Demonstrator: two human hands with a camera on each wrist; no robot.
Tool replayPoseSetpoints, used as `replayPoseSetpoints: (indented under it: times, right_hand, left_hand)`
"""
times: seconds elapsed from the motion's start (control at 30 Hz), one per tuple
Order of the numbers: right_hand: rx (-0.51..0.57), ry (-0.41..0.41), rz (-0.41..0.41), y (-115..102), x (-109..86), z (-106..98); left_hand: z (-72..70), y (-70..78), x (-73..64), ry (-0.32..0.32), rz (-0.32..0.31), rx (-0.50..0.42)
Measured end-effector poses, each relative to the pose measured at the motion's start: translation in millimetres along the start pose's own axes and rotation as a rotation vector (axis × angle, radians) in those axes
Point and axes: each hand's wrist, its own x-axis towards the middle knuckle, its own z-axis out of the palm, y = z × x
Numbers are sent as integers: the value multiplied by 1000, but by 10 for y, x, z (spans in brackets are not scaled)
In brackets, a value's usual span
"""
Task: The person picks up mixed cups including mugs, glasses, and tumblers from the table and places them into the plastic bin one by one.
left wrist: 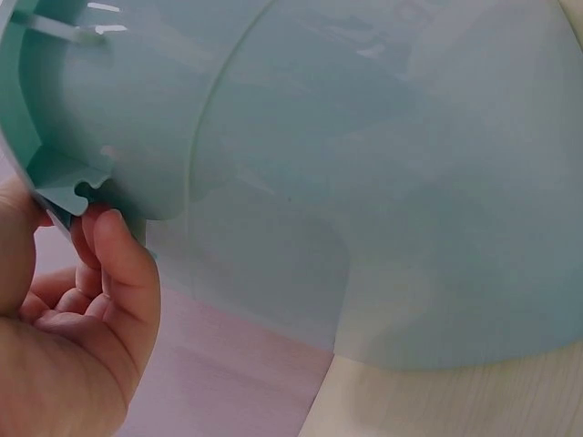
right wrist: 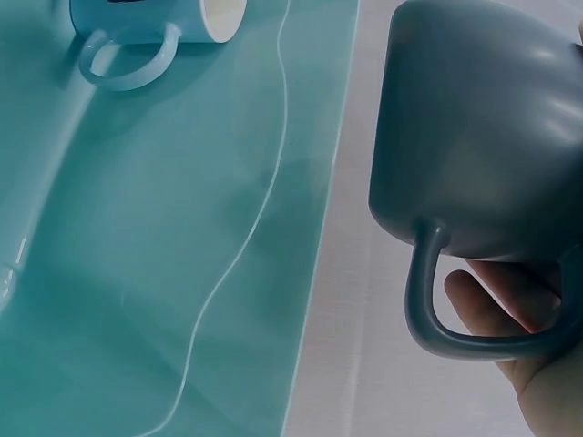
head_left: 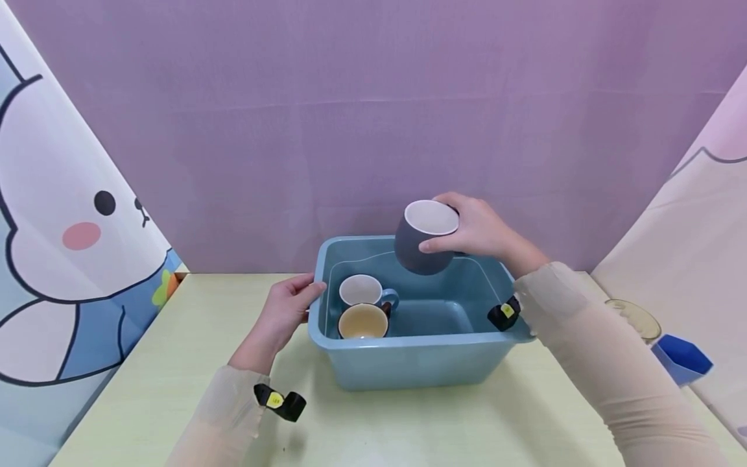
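A blue plastic basin (head_left: 408,363) stands on the table. My left hand (head_left: 286,301) grips its left rim, thumb on top and fingers curled beneath, as the left wrist view (left wrist: 91,309) also shows. Above the basin's far side, my right hand (head_left: 475,227) holds a dark grey mug (head_left: 423,250) with a white inside, slightly tilted. The mug's handle (right wrist: 428,309) shows in the right wrist view, near the fingers. Inside the basin at the left are a light blue mug (head_left: 360,290) with a white inside and, nearer me, a mug with a tan inside (head_left: 363,322).
At the table's right edge lie a clear round dish (head_left: 636,318) and a dark blue angular container (head_left: 683,357), partly behind my right forearm. A purple cloth (head_left: 373,130) hangs behind the table (head_left: 222,305). Printed sheets stand at both sides.
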Motion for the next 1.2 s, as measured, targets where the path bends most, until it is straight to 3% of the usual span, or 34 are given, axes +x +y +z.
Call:
replayPoseSetpoints:
  times: [1.2]
  right_hand:
    - [8,-114,10,163,35,296]
  left_hand:
    - [-12,-16,-11,-6,3,6]
